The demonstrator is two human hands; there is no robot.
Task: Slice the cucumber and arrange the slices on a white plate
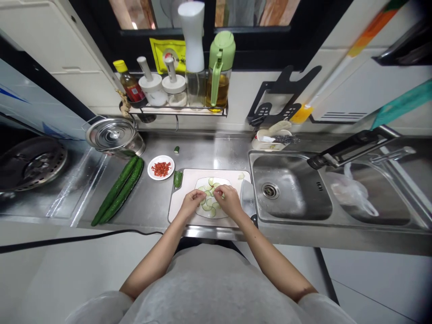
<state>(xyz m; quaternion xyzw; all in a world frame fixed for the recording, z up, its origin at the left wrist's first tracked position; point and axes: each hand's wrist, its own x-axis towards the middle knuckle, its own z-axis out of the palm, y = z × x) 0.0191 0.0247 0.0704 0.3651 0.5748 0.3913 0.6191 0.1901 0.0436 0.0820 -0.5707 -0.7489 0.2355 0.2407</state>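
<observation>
Grey shirt (209, 288), hands (193, 202) (228, 201) at slices (209, 208), blurred label (135, 93)

The steel counter (202, 150) (shiny) carries cucumbers (115, 185), pot (134, 146), white plate (150, 174) and cutting board (187, 182).

Single view, head cam, worn on head. Faces forward, pitched steeply down at steel counter (151, 202). Wearer's shirt (209, 288) fills bottom edge, closest to lens. Cutting board (184, 202) near frame centre, close range. Window frame (263, 49) farther off, along top. Sink (293, 198) right of centre. Coverage wide, edges look stretched.
</observation>
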